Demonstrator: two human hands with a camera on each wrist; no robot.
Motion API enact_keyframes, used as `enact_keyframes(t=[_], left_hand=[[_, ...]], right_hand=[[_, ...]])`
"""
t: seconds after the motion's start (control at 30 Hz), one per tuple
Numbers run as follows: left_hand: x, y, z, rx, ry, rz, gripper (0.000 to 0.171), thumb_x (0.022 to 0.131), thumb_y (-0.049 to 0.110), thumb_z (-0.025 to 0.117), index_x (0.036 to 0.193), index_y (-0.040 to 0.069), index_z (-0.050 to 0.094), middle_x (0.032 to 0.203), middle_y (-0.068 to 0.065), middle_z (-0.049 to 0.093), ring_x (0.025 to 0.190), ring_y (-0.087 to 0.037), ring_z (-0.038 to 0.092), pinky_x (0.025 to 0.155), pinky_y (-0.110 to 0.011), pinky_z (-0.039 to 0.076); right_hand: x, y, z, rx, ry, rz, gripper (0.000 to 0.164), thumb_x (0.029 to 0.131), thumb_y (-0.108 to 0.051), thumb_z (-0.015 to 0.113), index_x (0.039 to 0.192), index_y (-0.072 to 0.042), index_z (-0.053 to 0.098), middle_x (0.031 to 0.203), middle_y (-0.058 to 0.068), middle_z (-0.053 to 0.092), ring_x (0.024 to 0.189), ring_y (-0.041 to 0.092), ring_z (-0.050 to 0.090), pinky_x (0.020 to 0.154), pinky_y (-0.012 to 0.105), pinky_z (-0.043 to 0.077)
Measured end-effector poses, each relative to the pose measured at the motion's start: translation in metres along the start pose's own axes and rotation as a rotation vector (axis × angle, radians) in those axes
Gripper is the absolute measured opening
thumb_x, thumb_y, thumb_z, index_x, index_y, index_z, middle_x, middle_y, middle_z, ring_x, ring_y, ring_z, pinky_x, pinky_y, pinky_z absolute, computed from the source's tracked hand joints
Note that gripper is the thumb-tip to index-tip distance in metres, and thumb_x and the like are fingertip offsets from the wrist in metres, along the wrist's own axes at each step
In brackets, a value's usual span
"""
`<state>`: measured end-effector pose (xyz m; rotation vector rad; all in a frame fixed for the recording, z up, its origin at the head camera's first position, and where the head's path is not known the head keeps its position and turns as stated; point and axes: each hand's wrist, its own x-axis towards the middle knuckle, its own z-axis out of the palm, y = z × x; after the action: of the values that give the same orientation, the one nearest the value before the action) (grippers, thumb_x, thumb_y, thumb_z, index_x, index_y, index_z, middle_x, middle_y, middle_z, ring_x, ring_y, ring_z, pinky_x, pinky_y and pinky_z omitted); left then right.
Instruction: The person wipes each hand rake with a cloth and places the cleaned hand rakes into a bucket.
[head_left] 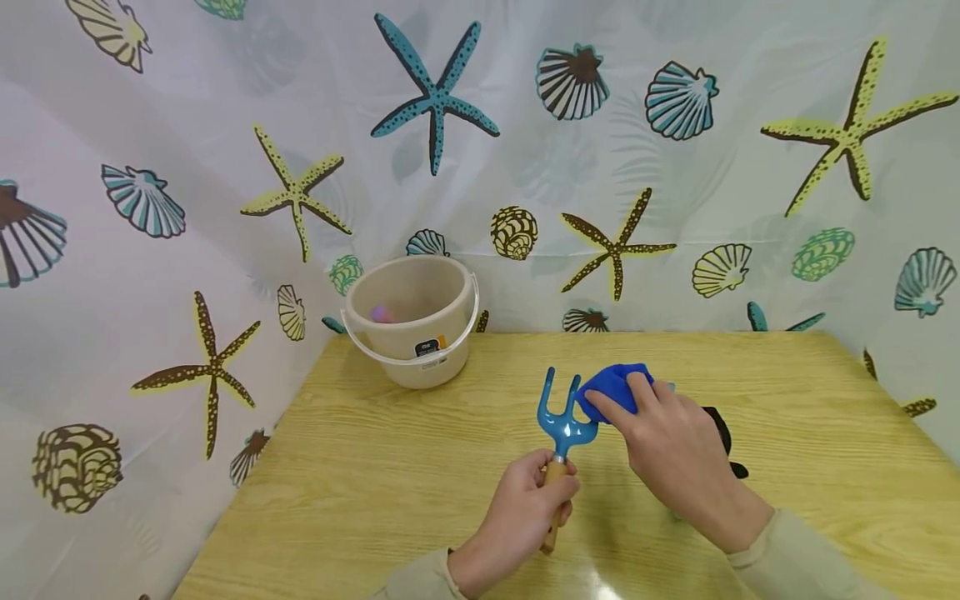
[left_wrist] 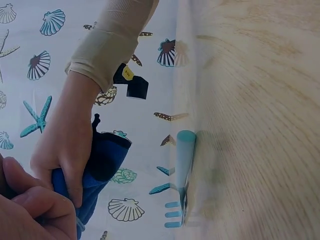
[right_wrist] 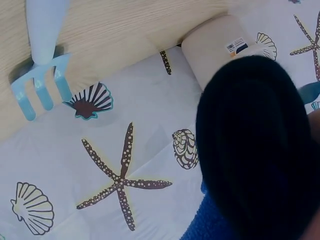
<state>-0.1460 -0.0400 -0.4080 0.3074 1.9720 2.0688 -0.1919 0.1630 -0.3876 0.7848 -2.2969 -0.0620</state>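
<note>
My left hand grips the wooden handle of a blue garden fork, held with its tines pointing away from me. My right hand pinches a bunched blue cloth against the tine on the fork's right side, covering it. In the left wrist view, the right hand bends over the cloth, and the left fingers show at the lower corner. A dark rounded shape blocks much of the right wrist view, with blue cloth below it.
A beige bucket with a clear handle stands at the back left of the wooden table, a pink and purple object inside. A light blue hand rake lies on the table, mostly hidden behind my right hand in the head view. A shell-patterned curtain hangs behind.
</note>
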Motion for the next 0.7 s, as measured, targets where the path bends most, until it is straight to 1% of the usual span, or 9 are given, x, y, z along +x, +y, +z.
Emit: enact_keyframes(t=[0.1,0.2,0.33,0.43,0.57,0.63,0.7], left_hand=[[-0.002,0.003,-0.002,-0.013,0.006,-0.013,0.011,0.092,0.012,0.058,0.097,0.002,0.057,0.065,-0.002,0.052,0.055,-0.012,0.047,0.047,-0.022,0.038],[-0.003,0.005,-0.004,-0.005,0.018,-0.023,0.011,0.091,0.012,0.059,0.096,0.002,0.058,0.063,-0.002,0.052,0.054,-0.012,0.046,0.044,-0.021,0.036],[-0.002,0.005,-0.006,-0.002,0.024,-0.025,0.011,0.091,0.011,0.059,0.096,0.001,0.057,0.062,-0.002,0.051,0.052,-0.011,0.045,0.040,-0.020,0.033],[0.001,0.003,-0.007,-0.004,0.020,-0.025,0.010,0.090,0.011,0.058,0.094,0.001,0.057,0.061,-0.002,0.050,0.051,-0.010,0.044,0.037,-0.019,0.031],[0.003,0.002,-0.007,-0.006,0.021,-0.029,0.009,0.090,0.011,0.057,0.093,0.002,0.057,0.060,-0.001,0.050,0.050,-0.011,0.043,0.035,-0.019,0.030],[0.003,0.002,-0.007,-0.010,0.016,-0.043,0.009,0.090,0.011,0.058,0.093,0.003,0.057,0.060,-0.001,0.051,0.050,-0.011,0.043,0.033,-0.018,0.029],[0.001,0.002,-0.007,-0.016,0.005,-0.054,0.009,0.090,0.011,0.058,0.093,0.002,0.058,0.060,-0.002,0.051,0.050,-0.011,0.043,0.034,-0.018,0.030]], right_hand=[[-0.001,-0.001,-0.002,0.004,-0.001,0.008,0.058,0.067,-0.008,0.075,0.123,-0.021,0.064,0.100,0.023,0.057,0.074,0.038,0.057,0.052,0.048,0.057],[-0.002,-0.006,-0.006,0.072,-0.051,0.060,0.059,0.067,-0.010,0.077,0.123,-0.024,0.064,0.104,0.022,0.058,0.078,0.037,0.060,0.051,0.049,0.057],[-0.005,-0.014,-0.015,0.210,-0.168,0.144,0.054,0.072,-0.015,0.078,0.122,-0.029,0.065,0.111,0.020,0.060,0.084,0.032,0.062,0.044,0.040,0.055],[-0.005,-0.022,-0.022,0.277,-0.226,0.160,0.051,0.075,-0.017,0.077,0.122,-0.031,0.065,0.113,0.016,0.060,0.085,0.028,0.062,0.043,0.034,0.054],[-0.003,-0.025,-0.025,0.296,-0.237,0.140,0.052,0.075,-0.015,0.077,0.122,-0.032,0.065,0.113,0.013,0.060,0.088,0.026,0.062,0.046,0.035,0.055],[-0.003,-0.019,-0.020,0.290,-0.231,0.138,0.052,0.075,-0.015,0.076,0.122,-0.032,0.064,0.113,0.015,0.060,0.088,0.029,0.062,0.045,0.036,0.055],[-0.006,-0.010,-0.013,0.281,-0.207,0.146,0.050,0.076,-0.014,0.076,0.122,-0.032,0.064,0.113,0.016,0.060,0.089,0.031,0.062,0.046,0.039,0.056]])
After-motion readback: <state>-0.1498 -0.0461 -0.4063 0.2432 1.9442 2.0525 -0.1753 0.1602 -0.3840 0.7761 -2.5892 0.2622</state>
